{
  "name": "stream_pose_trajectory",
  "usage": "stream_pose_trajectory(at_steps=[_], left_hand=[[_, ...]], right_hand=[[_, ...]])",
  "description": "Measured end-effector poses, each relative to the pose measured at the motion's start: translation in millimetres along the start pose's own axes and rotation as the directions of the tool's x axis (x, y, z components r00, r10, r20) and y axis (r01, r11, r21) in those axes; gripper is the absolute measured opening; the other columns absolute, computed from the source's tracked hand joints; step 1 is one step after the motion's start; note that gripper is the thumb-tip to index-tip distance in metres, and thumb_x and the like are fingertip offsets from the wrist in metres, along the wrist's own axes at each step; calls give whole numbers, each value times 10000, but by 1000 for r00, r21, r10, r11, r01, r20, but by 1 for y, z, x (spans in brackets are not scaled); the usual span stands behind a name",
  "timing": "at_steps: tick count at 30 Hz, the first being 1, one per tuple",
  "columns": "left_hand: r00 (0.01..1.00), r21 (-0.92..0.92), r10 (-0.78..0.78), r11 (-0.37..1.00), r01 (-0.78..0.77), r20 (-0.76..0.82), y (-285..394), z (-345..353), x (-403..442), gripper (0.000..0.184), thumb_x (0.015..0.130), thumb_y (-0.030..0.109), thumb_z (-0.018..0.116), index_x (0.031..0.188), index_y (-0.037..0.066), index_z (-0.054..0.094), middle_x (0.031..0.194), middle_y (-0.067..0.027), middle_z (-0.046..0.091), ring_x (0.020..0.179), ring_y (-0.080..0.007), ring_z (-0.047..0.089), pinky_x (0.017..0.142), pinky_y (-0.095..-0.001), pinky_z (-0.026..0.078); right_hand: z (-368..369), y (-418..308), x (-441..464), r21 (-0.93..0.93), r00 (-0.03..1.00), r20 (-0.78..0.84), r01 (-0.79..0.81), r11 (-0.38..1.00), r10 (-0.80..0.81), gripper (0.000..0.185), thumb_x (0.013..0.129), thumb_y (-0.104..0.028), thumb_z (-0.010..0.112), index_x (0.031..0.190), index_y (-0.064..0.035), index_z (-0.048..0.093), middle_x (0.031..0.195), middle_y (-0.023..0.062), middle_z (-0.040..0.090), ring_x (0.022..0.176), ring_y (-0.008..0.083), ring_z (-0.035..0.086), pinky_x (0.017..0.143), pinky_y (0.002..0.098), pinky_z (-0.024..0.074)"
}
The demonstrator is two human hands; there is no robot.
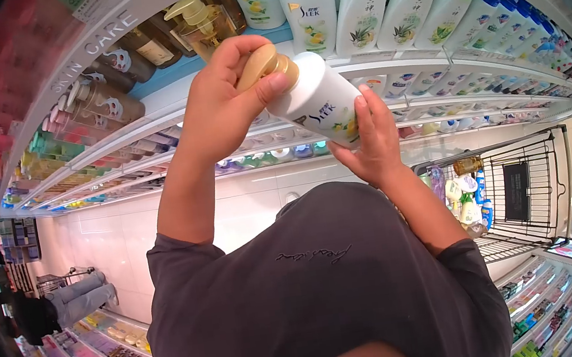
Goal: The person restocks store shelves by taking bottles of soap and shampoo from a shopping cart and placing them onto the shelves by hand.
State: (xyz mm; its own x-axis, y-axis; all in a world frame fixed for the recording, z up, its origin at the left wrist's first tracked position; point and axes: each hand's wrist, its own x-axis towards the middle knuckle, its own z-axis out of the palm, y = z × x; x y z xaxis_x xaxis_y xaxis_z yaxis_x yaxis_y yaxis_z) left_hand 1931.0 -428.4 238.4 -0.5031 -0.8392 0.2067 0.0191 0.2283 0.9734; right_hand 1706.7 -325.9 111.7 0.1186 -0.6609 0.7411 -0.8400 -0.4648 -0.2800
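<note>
A white SLEK pump bottle (pixel 319 98) is held tilted in front of the shelf, its gold pump cap at the upper left. My left hand (pixel 229 103) has its fingers wrapped round the gold cap, the thumb on the collar. The lower part and base of the bottle are gripped by my right hand (pixel 371 138). Just behind, on the upper shelf, stands a similar SLEK bottle with a gold pump (pixel 310 13). Beside it are pale green-capped bottles (pixel 361 9) and an amber pump bottle (pixel 199 24).
A wire shopping cart (pixel 526 190) holding several bottles stands at the right. Lower shelves (pixel 435 104) run below the top one. At the far left is another person's pair of legs (pixel 85 295) near a second cart. More stocked shelves (pixel 114 356) lie behind me.
</note>
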Motion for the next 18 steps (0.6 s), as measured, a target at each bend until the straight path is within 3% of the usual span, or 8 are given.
stream_pose_trajectory(at_steps=[5,9,11,14,15,18], left_hand=[[987,187,153,972,-142,-41,13,-8,4,385,862,154,727,1189,38,560,1078,-73,681,990,-143,627,857,-289,507],[961,348,274,906,-241,-49,22,-20,13,350,874,120,696,1189,43,564,1104,-75,686,1015,-168,640,880,-299,509],[934,427,356,849,-312,-27,22,-26,20,353,876,104,686,1202,47,564,1113,-83,685,1021,-187,651,884,-314,518],[923,471,383,821,-324,-32,25,-29,27,349,880,119,683,1203,53,568,1121,-80,682,1015,-193,654,880,-318,522],[944,508,329,812,-286,6,28,-31,27,359,923,73,648,1256,12,529,1224,-102,620,1101,-173,583,937,-306,484],[937,590,349,751,-296,25,27,-33,33,351,927,88,649,1250,11,536,1205,-100,631,1094,-178,591,939,-309,484]], right_hand=[[-2,1,10,120,1000,4,-28,992,28,965,708,-179,813,1518,-128,290,1489,241,321,1273,450,450,999,494,440],[-10,11,-11,91,996,39,-79,993,76,917,732,-171,791,1508,-124,304,1486,235,332,1262,436,470,986,478,454],[-14,15,-29,47,979,108,-178,983,172,871,752,-170,770,1496,-118,319,1480,228,352,1251,423,488,968,466,468],[-20,20,-57,-6,954,162,-254,967,251,839,761,-180,762,1481,-114,336,1475,229,366,1242,422,498,948,469,479],[-23,20,-63,-7,954,161,-257,966,254,839,761,-180,762,1481,-114,336,1475,229,366,1242,422,498,948,469,479],[-32,23,-81,-48,915,207,-345,937,347,817,770,-191,758,1473,-113,348,1481,221,365,1245,412,498,943,459,482]])
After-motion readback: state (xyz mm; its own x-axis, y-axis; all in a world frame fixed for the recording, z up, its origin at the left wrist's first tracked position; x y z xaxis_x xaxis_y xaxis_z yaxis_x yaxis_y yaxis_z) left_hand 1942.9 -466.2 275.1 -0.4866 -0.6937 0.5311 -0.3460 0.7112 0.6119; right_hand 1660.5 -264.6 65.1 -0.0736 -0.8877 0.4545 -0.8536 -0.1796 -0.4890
